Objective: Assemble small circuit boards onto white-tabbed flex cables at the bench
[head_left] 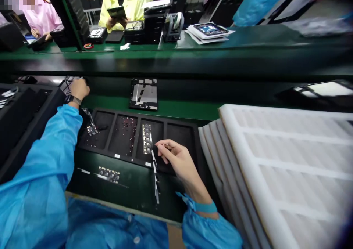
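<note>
My left hand (79, 89), with a dark band at the wrist, is curled closed beside a dark tablet-like frame (67, 84) at the far left; whatever its fingers grip is hidden. Over the black foam tray (110, 151), my right hand (178, 157) pinches thumb and forefinger together, with a tiny reddish part showing at the tips. Near those fingertips a strip of small circuit boards (146, 139) lies in a tray compartment. Tiny reddish parts (128, 126) are scattered in another compartment. In front of the tray lies a second board strip (109, 174).
An opened tablet housing (143, 94) lies behind the tray. A stack of white foam trays (275, 161) stands at right, black foam trays (24, 124) at left. A raised green shelf (248, 54) crosses behind. Two people in pink and yellow work beyond.
</note>
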`<state>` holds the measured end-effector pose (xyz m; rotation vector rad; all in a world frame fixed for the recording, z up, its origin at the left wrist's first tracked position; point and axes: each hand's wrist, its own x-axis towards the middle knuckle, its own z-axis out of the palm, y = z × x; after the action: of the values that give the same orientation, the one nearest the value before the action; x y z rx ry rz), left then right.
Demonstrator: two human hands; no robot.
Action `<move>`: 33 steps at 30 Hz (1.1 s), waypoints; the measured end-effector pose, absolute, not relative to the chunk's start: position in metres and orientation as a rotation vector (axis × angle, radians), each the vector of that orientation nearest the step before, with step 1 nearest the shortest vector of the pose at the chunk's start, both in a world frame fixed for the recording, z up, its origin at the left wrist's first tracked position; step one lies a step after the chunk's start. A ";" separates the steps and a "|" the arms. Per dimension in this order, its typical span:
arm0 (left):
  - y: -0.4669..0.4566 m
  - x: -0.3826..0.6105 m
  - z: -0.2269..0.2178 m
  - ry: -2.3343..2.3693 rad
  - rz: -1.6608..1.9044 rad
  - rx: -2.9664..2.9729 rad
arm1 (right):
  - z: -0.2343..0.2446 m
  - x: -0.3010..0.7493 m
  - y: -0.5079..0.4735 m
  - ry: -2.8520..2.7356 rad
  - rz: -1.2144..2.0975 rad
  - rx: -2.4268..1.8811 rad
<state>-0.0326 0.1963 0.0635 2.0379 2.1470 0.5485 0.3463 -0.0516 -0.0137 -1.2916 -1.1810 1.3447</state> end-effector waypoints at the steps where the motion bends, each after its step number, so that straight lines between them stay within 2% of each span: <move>1: 0.180 -0.031 0.059 2.114 0.583 2.058 | -0.014 0.345 -0.051 -1.178 1.342 -1.284; 5: 0.100 -0.026 0.023 1.728 0.678 2.136 | -0.017 0.339 -0.049 -1.146 1.334 -1.256; 8: 0.060 -0.023 -0.004 1.682 0.670 2.038 | -0.020 0.333 -0.048 -1.132 1.341 -1.235; 11: 0.049 -0.021 -0.012 1.707 0.715 1.941 | -0.023 0.328 -0.047 -1.143 1.341 -1.225; 18: 0.052 -0.031 0.008 1.693 0.856 1.863 | -0.029 0.327 -0.045 -1.171 1.345 -1.215; 24: 0.060 -0.060 0.035 1.563 1.404 1.524 | -0.029 0.329 -0.046 -1.173 1.352 -1.219; 27: 0.083 -0.066 0.055 1.543 1.542 1.504 | -0.028 0.330 -0.046 -1.182 1.367 -1.216; 30: 0.124 -0.050 0.072 1.511 1.385 1.770 | -0.030 0.331 -0.045 -1.179 1.378 -1.203; 33: 0.174 -0.010 0.079 1.412 1.002 2.076 | -0.033 0.332 -0.042 -1.163 1.391 -1.189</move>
<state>-0.0102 0.1741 0.0794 2.0765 1.4123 1.0017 0.3321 -0.0419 -0.0332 -1.1891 -1.1629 1.3908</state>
